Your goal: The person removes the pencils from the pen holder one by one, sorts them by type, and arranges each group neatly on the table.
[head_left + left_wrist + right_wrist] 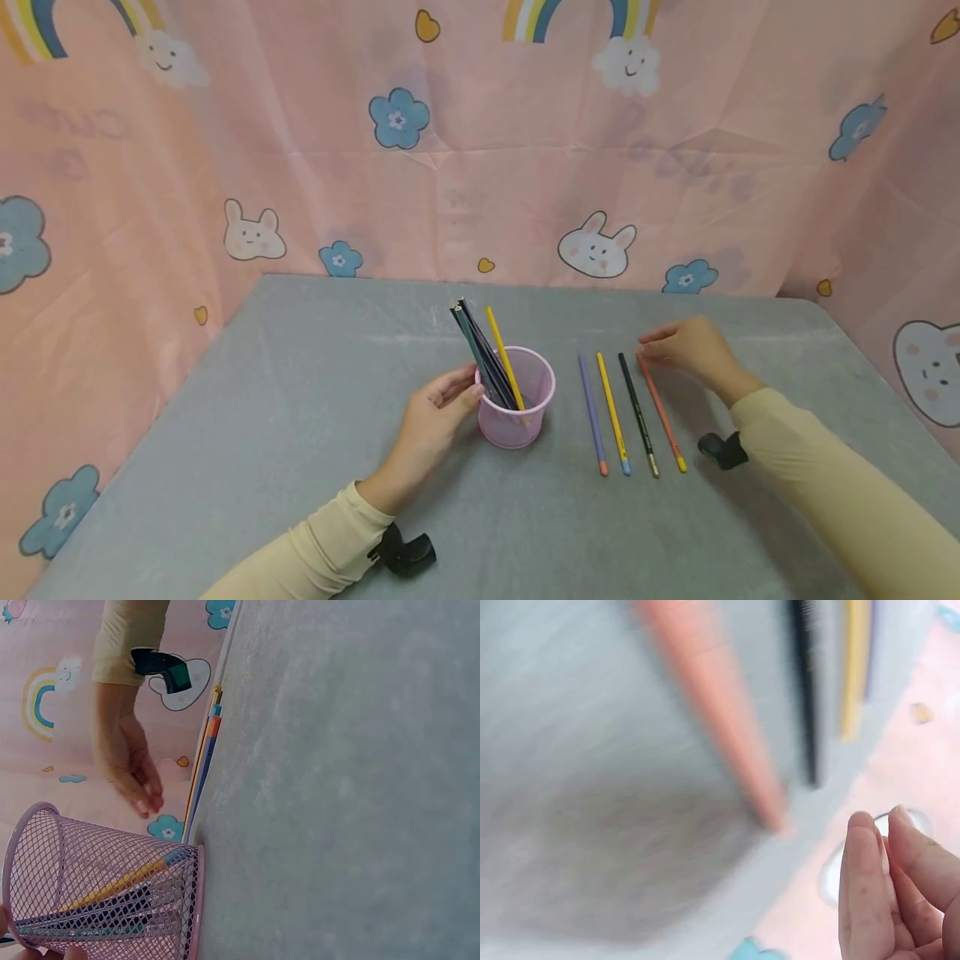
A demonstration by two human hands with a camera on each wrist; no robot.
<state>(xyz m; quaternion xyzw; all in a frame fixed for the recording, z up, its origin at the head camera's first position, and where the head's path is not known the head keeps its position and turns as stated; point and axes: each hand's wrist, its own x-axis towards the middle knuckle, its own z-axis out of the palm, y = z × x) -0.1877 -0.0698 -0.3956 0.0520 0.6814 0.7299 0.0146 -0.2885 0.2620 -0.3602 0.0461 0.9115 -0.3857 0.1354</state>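
Note:
My left hand [426,427] holds a pink mesh pencil cup [510,432] at its near left side, the thumb at the rim. Inside lean several dark pencils [480,354] and one yellow pencil [501,346]. My right hand [693,354] is over the far end of a coral-red pencil [662,414], its fingers loosely bent. In the right wrist view those fingers [866,892] stand apart from the coral pencil [720,720], with nothing between them. To its left lie a black pencil [638,415], another yellow pencil [613,414] and a purple pencil [592,414], side by side.
A grey tabletop [337,350] carries everything. Behind it and at both sides hangs a pink printed cloth [480,192]. Each wrist bears a black camera mount, the left mount [405,554] and the right mount [722,450].

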